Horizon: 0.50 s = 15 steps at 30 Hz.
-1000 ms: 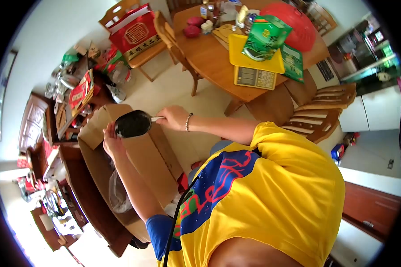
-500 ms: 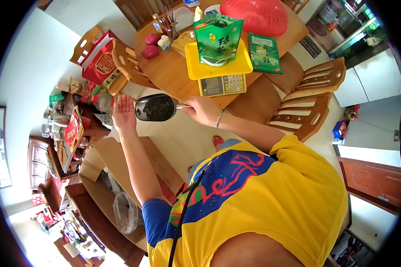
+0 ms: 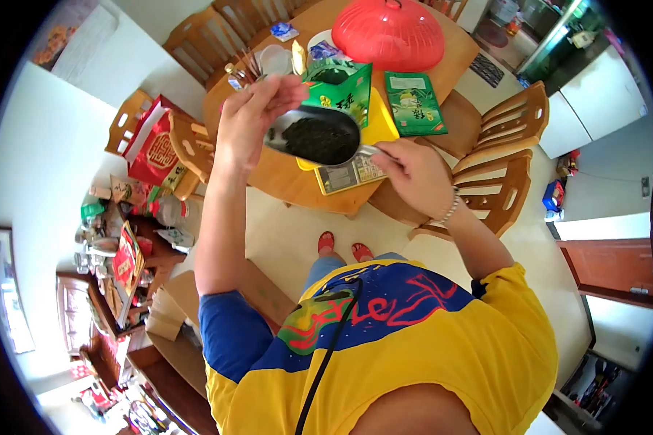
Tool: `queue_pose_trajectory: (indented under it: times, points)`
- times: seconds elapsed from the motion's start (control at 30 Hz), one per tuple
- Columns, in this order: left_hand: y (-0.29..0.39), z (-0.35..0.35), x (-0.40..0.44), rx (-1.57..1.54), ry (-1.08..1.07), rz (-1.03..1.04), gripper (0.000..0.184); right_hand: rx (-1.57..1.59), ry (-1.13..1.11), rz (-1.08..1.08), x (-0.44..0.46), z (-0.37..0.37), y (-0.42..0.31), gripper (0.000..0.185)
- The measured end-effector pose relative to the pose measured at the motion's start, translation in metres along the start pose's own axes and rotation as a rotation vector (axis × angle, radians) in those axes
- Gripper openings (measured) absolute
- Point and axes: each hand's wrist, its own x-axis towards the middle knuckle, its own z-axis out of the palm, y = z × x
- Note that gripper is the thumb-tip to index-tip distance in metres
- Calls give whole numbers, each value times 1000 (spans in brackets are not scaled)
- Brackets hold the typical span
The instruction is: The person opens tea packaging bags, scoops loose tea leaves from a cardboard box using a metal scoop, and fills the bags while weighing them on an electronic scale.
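My right hand is closed around the handle of a metal scoop. Dark dry tea leaves lie in the scoop, a few of them near its left lip. My left hand is raised beside that lip, its fingers stretched out and holding nothing that I can see. Just behind the scoop, a green stand-up tea pouch with its top open stands on the yellow tray of a kitchen scale. The scoop and left hand cover part of the pouch and tray.
A flat green pouch lies right of the scale on the round wooden table. A red dome cover sits at the back. Wooden chairs flank the table; a cardboard box is on the floor at left.
Both hands and the scoop of tea have moved from the table's front left up and right, in front of the pouch. The view has shifted, and both feet now show.
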Motion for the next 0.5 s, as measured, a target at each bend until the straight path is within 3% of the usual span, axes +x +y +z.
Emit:
queue_pose_trajectory:
  times: [0.33, 0.4, 0.5]
  points:
    - [22, 3, 143, 556, -482, 235, 21, -342, 251, 201, 26, -41, -35, 21]
    - [20, 5, 162, 728, -723, 310, 19, -433, 253, 241, 34, -40, -44, 22]
    - [18, 12, 172, 780, -901, 357, 22, -456, 275, 278, 43, -34, -55, 22]
